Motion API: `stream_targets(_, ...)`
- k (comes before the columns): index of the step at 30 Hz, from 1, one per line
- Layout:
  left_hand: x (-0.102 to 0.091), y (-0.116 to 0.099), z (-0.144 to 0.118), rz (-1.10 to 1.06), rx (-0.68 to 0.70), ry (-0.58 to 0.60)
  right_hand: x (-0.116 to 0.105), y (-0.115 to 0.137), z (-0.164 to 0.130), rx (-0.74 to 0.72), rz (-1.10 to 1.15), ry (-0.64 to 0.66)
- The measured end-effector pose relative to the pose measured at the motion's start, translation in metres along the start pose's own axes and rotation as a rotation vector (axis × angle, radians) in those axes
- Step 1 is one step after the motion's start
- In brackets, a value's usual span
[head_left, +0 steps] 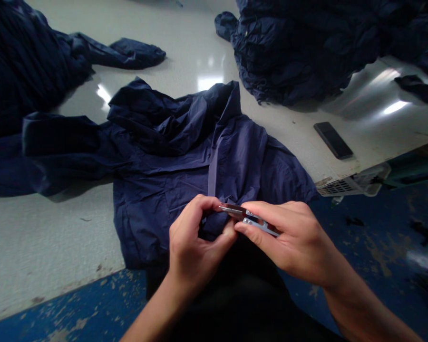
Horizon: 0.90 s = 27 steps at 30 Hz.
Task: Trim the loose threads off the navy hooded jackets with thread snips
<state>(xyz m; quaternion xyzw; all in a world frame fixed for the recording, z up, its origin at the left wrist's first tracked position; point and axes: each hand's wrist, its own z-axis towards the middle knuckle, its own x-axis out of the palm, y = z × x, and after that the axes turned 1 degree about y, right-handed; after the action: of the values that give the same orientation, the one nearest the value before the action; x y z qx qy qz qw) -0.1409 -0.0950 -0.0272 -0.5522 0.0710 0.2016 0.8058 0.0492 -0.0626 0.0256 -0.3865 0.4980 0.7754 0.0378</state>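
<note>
A dark blue jacket lies spread and creased over the table's near edge, with its lower part hanging down toward me. My left hand is closed on the jacket's edge, thumb and fingers pinching the cloth. Thread snips with metal blades are in my right hand, gripped between thumb and fingers. The snips' tips point left and reach the cloth beside my left fingertips. Whether a thread lies between the blades is too small to tell.
More dark blue garments are heaped on the pale table, one pile at the back right and another at the left. A black phone lies near the right edge. Below it sits a white plastic basket above the worn blue floor.
</note>
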Motion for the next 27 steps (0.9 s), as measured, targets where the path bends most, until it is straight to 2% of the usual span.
stream_targets(3, 0.002, 0.000, 0.000, 0.000, -0.017, -0.032, 0.005, 0.001, -0.001, 0.220, 0.215, -0.121)
stream_targets(5, 0.004, 0.003, 0.000, -0.016, -0.021, -0.060, 0.013, -0.002, 0.001, 0.401, 0.486, -0.189)
stream_targets(7, 0.005, 0.007, -0.002, -0.036, 0.021, -0.088, 0.026, -0.007, 0.004, 0.515, 0.779, -0.190)
stream_targets(9, 0.002, 0.010, -0.004, -0.020, 0.112, -0.067, 0.040, -0.011, 0.009, 0.565, 0.965, -0.191)
stream_targets(12, -0.006, 0.011, -0.008, 0.045, 0.264, -0.021, 0.057, -0.012, 0.018, 0.594, 1.107, -0.317)
stream_targets(15, -0.013, 0.013, -0.014, 0.120, 0.333, -0.096, 0.063, -0.006, 0.025, 0.599, 1.219, -0.451)
stream_targets(22, -0.012, 0.025, -0.020, 0.044, 0.056, -0.210, 0.063, -0.001, 0.031, 0.598, 1.329, -0.545)
stream_targets(24, -0.013, 0.025, -0.017, 0.074, 0.007, -0.162, 0.065, -0.003, 0.032, 0.598, 1.329, -0.571)
stream_targets(27, -0.016, 0.020, -0.013, 0.080, -0.114, -0.011, 0.068, -0.006, 0.033, 0.603, 1.312, -0.595)
